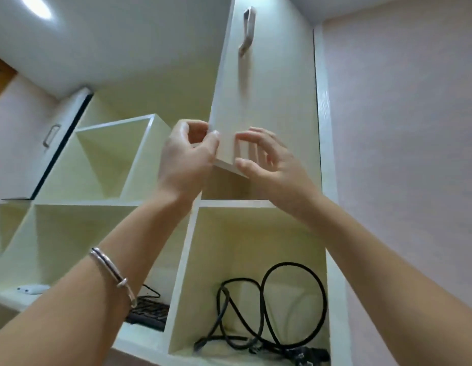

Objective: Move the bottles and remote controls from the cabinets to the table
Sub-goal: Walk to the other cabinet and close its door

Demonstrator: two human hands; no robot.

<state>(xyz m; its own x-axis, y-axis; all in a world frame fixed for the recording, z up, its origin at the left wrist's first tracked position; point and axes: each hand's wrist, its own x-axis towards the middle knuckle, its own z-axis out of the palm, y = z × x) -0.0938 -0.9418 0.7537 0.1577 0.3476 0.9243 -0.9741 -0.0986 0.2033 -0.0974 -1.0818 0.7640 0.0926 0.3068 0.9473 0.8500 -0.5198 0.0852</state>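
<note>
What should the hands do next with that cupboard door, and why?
Probably swing the cabinet door outward: the left hand pinches its lower corner, the right hand is open at its bottom edge, and the door, barely ajar, hides what lies behind it.

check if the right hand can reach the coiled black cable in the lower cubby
Probably yes: the coiled black cable lies in a doorless cream cubby below the right hand, nothing before it.

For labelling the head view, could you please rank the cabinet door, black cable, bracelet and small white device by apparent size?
cabinet door
black cable
bracelet
small white device
Bracelet sits nearer the camera; last two unsure.
</note>
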